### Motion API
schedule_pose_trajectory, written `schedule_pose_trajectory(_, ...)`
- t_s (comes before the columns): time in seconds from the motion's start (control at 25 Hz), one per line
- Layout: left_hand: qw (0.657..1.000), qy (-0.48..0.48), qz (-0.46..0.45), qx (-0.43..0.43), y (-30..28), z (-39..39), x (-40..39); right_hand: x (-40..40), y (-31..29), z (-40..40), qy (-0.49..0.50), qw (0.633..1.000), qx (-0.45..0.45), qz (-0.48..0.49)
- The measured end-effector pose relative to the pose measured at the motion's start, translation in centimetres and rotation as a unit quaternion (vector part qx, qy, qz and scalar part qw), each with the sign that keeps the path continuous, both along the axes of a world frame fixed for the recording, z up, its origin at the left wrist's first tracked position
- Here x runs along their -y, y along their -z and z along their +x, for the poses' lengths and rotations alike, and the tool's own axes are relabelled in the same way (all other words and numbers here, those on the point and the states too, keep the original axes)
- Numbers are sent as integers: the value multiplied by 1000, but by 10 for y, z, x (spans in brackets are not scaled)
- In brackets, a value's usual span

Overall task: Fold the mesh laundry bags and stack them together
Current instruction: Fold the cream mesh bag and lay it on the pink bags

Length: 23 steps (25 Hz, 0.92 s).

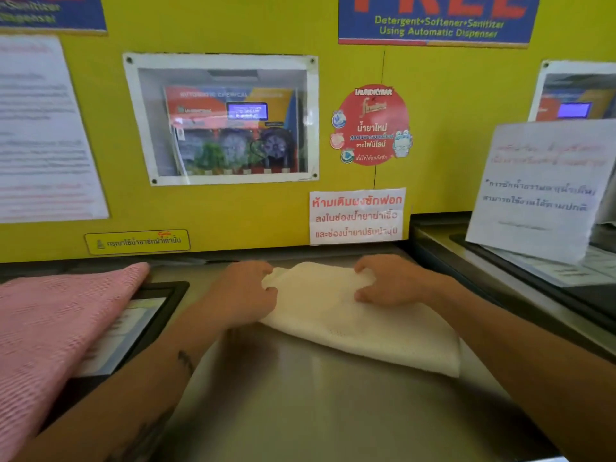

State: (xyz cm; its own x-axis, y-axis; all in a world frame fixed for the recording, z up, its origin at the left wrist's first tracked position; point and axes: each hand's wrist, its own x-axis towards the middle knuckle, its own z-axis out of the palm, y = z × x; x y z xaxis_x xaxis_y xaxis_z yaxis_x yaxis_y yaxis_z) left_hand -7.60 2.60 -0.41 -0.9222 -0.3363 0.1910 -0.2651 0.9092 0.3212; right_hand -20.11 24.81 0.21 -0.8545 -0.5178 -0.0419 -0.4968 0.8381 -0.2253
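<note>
A cream mesh laundry bag (360,331) lies folded on the steel machine top (300,405), its far end bunched between my hands. My left hand (246,295) grips its far left edge. My right hand (383,281) pinches the far right edge, fingers curled into the mesh. A pink mesh laundry bag (50,328) lies at the left, draped over a black-framed panel, apart from both hands.
A yellow wall (260,211) with signs and a clear window (223,118) rises right behind the work surface. The black-framed panel (156,305) sits left of centre. A neighbouring machine top with a propped paper notice (536,191) is at the right.
</note>
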Motion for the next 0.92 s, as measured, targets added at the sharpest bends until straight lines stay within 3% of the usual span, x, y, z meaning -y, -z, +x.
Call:
schedule_pose_trajectory(0.28, 984, 12, 166, -57, 2, -6, 0, 17, -2, -1, -26, 993, -76, -89)
schedule_pose_trajectory(0.44, 941, 30, 295, -163, -11, 0, -5, 19, -21, 0, -47, 973, -122, -189)
schedule_pose_trajectory(0.52, 924, 62, 331, -182, -22, 12, -1, 10, -45, 14, -81, 956, -93, -266)
schedule_pose_trajectory(0.64, 911, 122, 374, -126, -27, 36, 17, -31, -93, 36, -171, 937, 92, -290)
schedule_pose_trajectory(0.72, 885, 195, 422, -19, -26, 49, 28, -60, -114, 37, -189, 907, 260, -271)
schedule_pose_trajectory(0.76, 864, 216, 453, 42, -25, 54, 33, -69, -117, 33, -170, 907, 296, -247)
schedule_pose_trajectory(0.84, 801, 243, 535, 111, -21, 62, 40, -74, -110, 26, -124, 934, 283, -181)
schedule_pose_trajectory(0.92, 755, 247, 598, 109, -22, 66, 40, -74, -96, 23, -91, 954, 263, -111)
